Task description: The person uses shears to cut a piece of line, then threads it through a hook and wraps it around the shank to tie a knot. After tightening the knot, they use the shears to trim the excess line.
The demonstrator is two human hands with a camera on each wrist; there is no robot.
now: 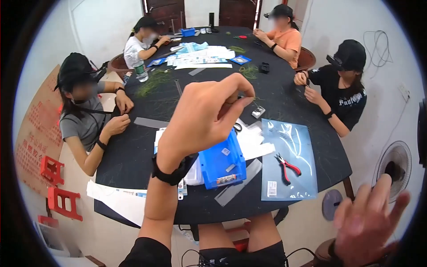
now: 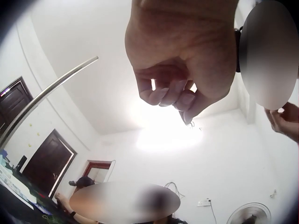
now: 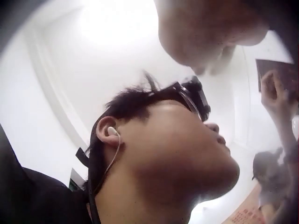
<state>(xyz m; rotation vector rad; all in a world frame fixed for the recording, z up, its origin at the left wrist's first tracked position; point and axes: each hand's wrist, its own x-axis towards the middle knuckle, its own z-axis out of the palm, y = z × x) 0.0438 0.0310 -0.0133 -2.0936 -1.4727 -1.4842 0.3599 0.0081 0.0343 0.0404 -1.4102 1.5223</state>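
Observation:
My left hand (image 1: pixel 202 113) is raised above the table in the head view, thumb and index finger pinched together. At their tips shows a tiny, thin wire-like piece (image 2: pixel 192 124); its exact kind I cannot tell. The other fingers of this hand are curled in. My right hand (image 1: pixel 367 222) is up at the lower right, blurred, with fingers extended and nothing between them. In the right wrist view part of the right hand (image 3: pixel 210 35) fills the top, close to the wearer's head. Below the left hand stands a blue plastic bin (image 1: pixel 222 167).
Red-handled pliers (image 1: pixel 288 169) lie on a translucent blue sleeve (image 1: pixel 271 155). A small white box (image 1: pixel 258 111), clear strips (image 1: pixel 238 182) and tangled green strands (image 1: pixel 153 83) lie on the black-covered table (image 1: pixel 120 160). Several people sit around it. A fan (image 1: pixel 395 167) stands right.

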